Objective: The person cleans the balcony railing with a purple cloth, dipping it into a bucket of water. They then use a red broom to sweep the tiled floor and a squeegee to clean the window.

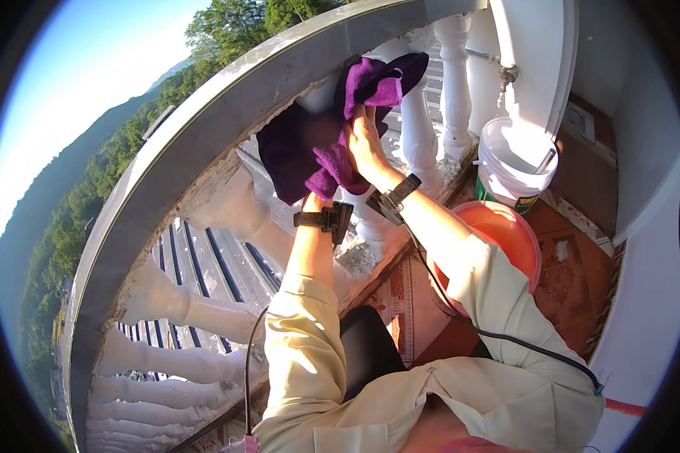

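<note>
A dark purple cloth (300,147) with brighter purple folds is bunched around a white baluster, just under the grey railing top (215,96). My right hand (368,144) grips the cloth, its fingers reaching up into a fold. Cloth covers nearly all of my left hand (315,201); only the part by the wrist shows, so its fingers are hidden. Both wrists wear dark straps with small devices. Beside my right hand stands another white baluster (418,136), whose upper part is partly behind the cloth.
An orange-red basin (501,238) sits on the tiled floor (566,255), partly behind my right sleeve. Behind it, a white bucket (515,164) holds a handled tool. A tap (508,75) juts from the wall. Black cables hang along both arms. Beyond the balusters lies a metal roof (204,266).
</note>
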`<state>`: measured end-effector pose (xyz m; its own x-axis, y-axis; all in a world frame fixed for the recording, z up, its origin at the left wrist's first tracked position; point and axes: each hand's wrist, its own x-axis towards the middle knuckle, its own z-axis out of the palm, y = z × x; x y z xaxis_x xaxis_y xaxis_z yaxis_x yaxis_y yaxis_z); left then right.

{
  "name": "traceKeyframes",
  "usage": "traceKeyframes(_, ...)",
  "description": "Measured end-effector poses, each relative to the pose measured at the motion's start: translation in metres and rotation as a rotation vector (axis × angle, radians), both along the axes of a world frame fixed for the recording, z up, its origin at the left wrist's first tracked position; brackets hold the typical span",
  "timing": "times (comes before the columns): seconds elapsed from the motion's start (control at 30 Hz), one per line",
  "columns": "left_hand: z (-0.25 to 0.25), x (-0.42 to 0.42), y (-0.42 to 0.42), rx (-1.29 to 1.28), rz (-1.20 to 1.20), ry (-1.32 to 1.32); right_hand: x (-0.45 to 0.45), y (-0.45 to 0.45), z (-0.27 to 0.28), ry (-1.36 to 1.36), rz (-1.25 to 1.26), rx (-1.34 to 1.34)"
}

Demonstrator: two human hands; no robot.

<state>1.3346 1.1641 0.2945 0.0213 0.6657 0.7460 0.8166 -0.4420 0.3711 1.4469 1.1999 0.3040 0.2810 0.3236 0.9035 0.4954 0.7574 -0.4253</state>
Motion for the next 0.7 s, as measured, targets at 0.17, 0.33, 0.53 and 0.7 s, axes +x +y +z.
traceKeyframes(0.17, -0.081, -0.009, 0.063, -0.26, -0.254, -0.587, -0.013, -0.002, -0.064, -0.306, 0.102, -0.487)
traceKeyframes(0.33, -0.122, 0.011, 0.005, -0.26, -0.212, -0.492, 0.019, -0.002, -0.174, -0.543, 0.322, -1.09)
traceKeyframes(0.53, -0.163, 0.028, 0.031, -0.06, -0.029, -0.11, 0.059, 0.002, -0.251, -0.178, 0.526, -0.938)
traceKeyframes(0.7, -0.149, -0.013, 0.022, -0.311, 0.013, 0.255, 0.062, -0.024, -0.172, -0.068, 0.511, -0.927)
